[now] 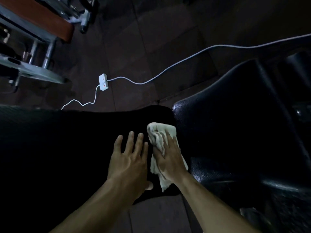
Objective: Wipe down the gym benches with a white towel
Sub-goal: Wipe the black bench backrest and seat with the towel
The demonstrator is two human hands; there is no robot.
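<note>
The right hand (pixel 170 157) presses the white towel (pixel 159 145) flat on the black bench (pixel 67 140); the left hand (pixel 129 158) lies spread flat beside it. Wiping looks underway; the next pad (pixel 235 115) looks shiny.

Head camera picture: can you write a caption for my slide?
Right hand presses a white towel on a black bench; left hand rests flat beside it.

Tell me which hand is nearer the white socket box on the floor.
Left. The left hand lies flat on the black bench below the socket box; the right hand presses the towel farther right.
</note>
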